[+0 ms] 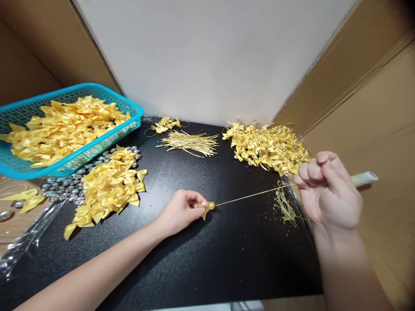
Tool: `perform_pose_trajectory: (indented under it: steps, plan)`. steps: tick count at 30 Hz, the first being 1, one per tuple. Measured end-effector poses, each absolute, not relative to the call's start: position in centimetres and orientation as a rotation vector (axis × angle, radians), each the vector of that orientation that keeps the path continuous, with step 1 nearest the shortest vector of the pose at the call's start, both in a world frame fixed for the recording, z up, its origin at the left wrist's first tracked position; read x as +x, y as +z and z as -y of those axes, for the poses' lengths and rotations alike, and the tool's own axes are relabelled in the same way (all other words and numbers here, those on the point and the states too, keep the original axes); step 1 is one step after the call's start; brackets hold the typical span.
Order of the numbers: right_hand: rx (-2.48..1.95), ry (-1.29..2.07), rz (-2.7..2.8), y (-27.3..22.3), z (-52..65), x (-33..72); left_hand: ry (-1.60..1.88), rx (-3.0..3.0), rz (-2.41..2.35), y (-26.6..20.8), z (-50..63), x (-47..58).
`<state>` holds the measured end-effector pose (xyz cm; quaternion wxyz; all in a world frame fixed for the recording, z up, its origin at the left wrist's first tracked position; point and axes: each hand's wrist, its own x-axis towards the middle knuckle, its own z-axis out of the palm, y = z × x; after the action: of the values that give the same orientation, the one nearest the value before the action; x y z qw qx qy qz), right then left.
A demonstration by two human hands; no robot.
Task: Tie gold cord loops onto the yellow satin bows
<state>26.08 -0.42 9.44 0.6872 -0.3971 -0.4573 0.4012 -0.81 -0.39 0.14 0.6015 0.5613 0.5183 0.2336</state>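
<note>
Left hand (184,211) pinches a yellow bow (211,205) over the black tabletop (194,276); right hand (327,190), well apart, is fisted on the gold cord (253,196) running straight from it. Beyond: cord bundle (191,142). Back right: heaped corded bows (269,147). Left: loose bows (108,185), silver beads (66,185), turquoise basket (138,113) of more bows (65,134)

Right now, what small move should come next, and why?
Probably ease off the pull with the right hand: the cord runs straight and looks taut from it to the bow, which the left hand pinches.
</note>
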Motion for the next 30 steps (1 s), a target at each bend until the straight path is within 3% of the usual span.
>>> perform_pose_trajectory:
  steps: [12,21,26,30]
  plan:
    - [-0.915,0.941,1.082,9.3,-1.0,26.9,0.448,1.365,-1.261,0.1,-0.4,-0.7]
    - [-0.855,1.023,1.27,11.4,-3.7,25.0,0.243,1.383,-1.201,2.5,-5.1,1.0]
    - [-0.752,1.04,1.373,12.7,-3.5,22.8,0.135,1.697,-1.266,4.6,-7.5,-0.5]
    - [-0.643,1.047,1.347,13.7,-3.6,21.3,0.323,1.941,-1.204,6.8,-7.7,-1.3]
